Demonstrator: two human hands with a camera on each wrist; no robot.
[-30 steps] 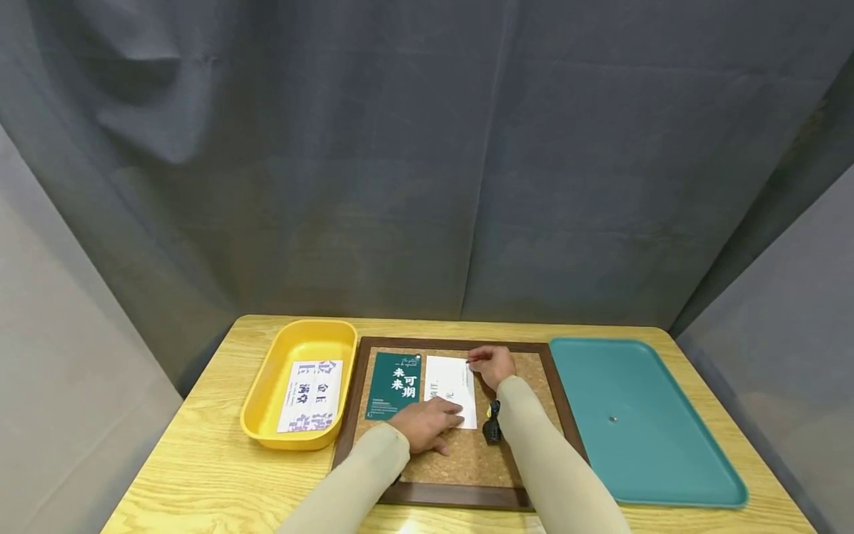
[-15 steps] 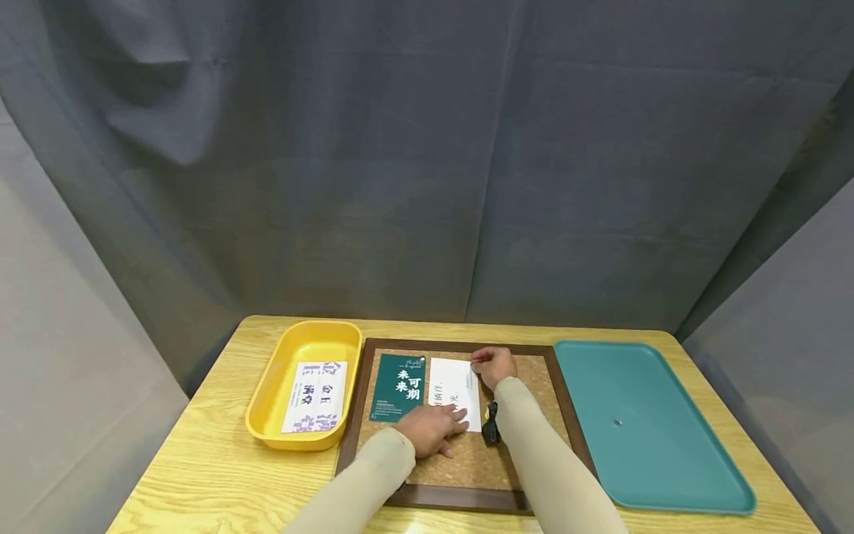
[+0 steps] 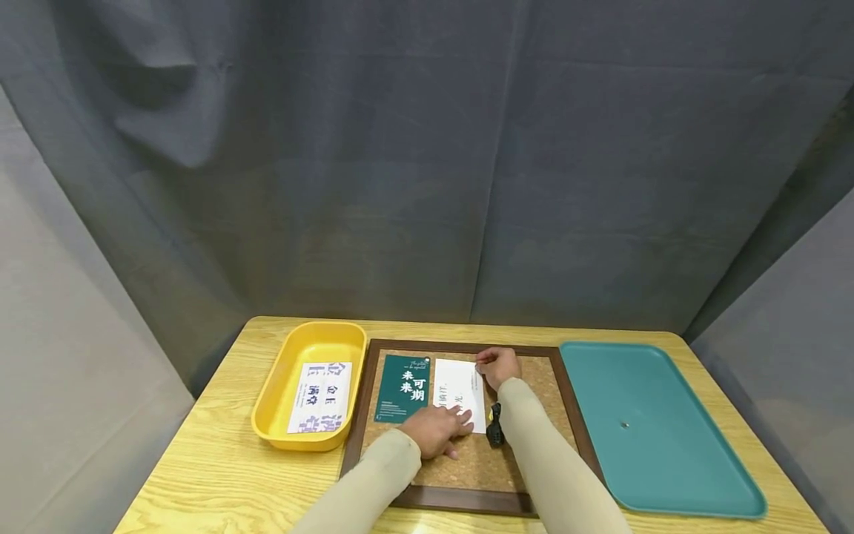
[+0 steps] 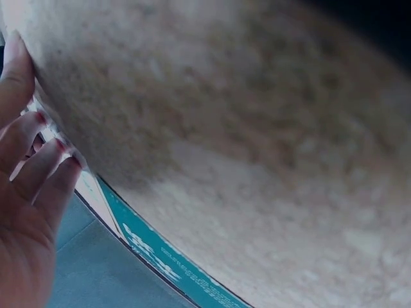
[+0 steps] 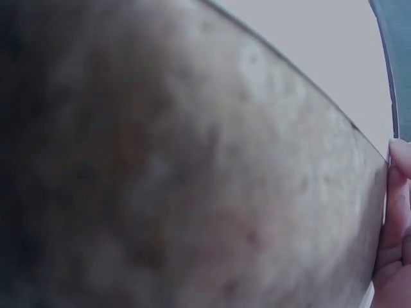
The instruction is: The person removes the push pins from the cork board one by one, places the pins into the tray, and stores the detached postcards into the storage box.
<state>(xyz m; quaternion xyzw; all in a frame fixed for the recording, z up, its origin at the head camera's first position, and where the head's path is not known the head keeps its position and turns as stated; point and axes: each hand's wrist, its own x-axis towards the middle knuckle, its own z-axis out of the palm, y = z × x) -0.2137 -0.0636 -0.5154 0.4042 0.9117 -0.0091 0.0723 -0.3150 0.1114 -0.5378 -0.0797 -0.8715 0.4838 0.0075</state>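
1. Little moves since the earliest head frame: the whole layout sits slightly further right in view, and the left hand [image 3: 436,430] lies a touch nearer the lower edge of the white rectangular paper card [image 3: 460,380], baring more print.
2. Head: white card lies on the brown-wood-framed cork board [image 3: 467,471], just beside the dark green rectangular paper card [image 3: 403,389]. Small white dot [image 3: 427,360] at the green card's upper right corner, probably a pin head.
3. Head: left hand bears on the white card's lower part, fingers apart. Good anchor. Right hand [image 3: 502,366] has its fingertips at the upper right corner; can't tell if they clamp paper, a pin or nothing.
4. My read: that corner is being fixed. Square the white card to the green one first, then press straight down, slightly in from the edge so it won't tear.
5. Left wrist: fingers nearly straight, cork blurred. Spread the pressure; don't shove sideways towards the green card.
6. Right wrist: hand only partly in frame, a fingertip meeting the white card's corner. No pin visible. Avoid lifting that edge.
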